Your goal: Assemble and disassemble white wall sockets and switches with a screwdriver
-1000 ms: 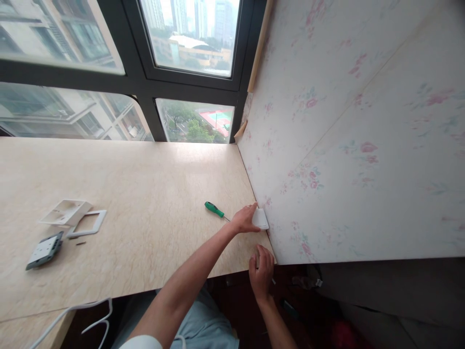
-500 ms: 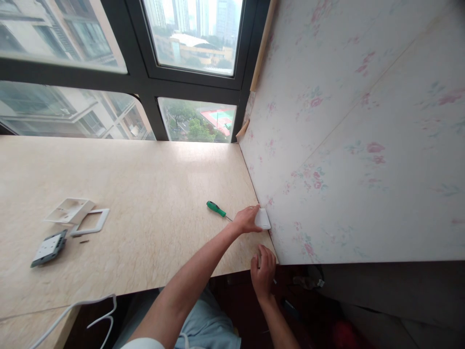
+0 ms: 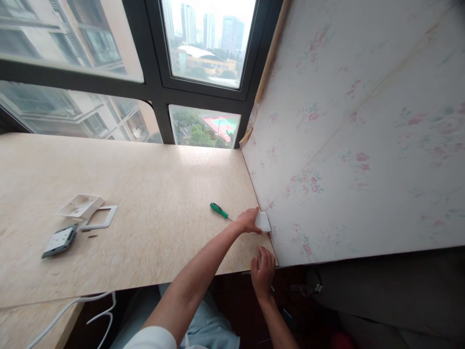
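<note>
My left hand [image 3: 249,221] reaches across the sill and grips a small white rectangular box [image 3: 263,222] against the wall, thumb and fingers on opposite sides. The box looks like a wall switch or socket. At the sill's front right corner, my right hand [image 3: 263,269] is curled closed. A thin light tip shows beneath it, but what the fingers hold is hidden. Just left of my left hand lies a green-handled screwdriver [image 3: 219,210], its shaft pointing toward my wrist.
On the left of the marble-look sill [image 3: 152,194] lie a white open mounting box [image 3: 82,206], a white frame [image 3: 109,218], a grey-white socket insert [image 3: 60,241] and small screws [image 3: 92,236]. A white cable [image 3: 69,306] hangs at the front edge. Floral wallpaper [image 3: 345,145] covers the right wall.
The camera view has shifted slightly, so the parts on the left appear a little further right. My hands stay in nearly the same places, the left still on the white box.
</note>
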The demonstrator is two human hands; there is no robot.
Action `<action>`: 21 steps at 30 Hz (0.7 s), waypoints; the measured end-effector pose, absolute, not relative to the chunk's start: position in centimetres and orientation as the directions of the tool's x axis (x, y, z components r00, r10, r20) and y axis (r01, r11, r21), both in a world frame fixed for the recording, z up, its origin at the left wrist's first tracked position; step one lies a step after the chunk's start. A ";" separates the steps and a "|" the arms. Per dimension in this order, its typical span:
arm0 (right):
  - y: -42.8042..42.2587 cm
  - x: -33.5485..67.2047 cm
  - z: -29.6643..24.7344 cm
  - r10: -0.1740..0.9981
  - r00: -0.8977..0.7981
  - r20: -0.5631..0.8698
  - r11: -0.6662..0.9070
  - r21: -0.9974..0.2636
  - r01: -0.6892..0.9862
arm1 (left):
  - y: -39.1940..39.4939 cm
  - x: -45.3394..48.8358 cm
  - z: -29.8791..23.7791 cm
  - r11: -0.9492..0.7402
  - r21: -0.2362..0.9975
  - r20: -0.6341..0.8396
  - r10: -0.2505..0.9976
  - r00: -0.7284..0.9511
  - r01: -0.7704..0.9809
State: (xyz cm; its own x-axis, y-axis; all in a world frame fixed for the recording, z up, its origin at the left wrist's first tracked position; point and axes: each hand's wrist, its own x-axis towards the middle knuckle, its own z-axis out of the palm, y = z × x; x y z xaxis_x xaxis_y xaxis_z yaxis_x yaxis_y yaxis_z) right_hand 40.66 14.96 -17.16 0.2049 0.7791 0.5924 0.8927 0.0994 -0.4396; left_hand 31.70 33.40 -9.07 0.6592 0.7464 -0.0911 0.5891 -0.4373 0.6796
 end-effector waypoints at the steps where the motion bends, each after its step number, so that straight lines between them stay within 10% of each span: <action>1: 15.0 40.7 -17.2 0.779 0.202 0.593 0.101 -0.437 0.894 | 33.4 31.7 -9.1 -0.434 0.683 -0.090 0.748 0.657 0.588; 14: 14.9 40.9 -17.6 0.774 0.191 0.604 0.113 -0.428 0.897 | 32.9 30.4 -8.9 -0.432 0.811 0.186 0.830 0.526 0.394; 21: 15.1 41.1 -17.7 0.762 0.134 0.633 0.140 -0.364 0.921 | 28.7 22.2 -9.6 -0.351 0.894 0.381 0.923 -0.062 0.279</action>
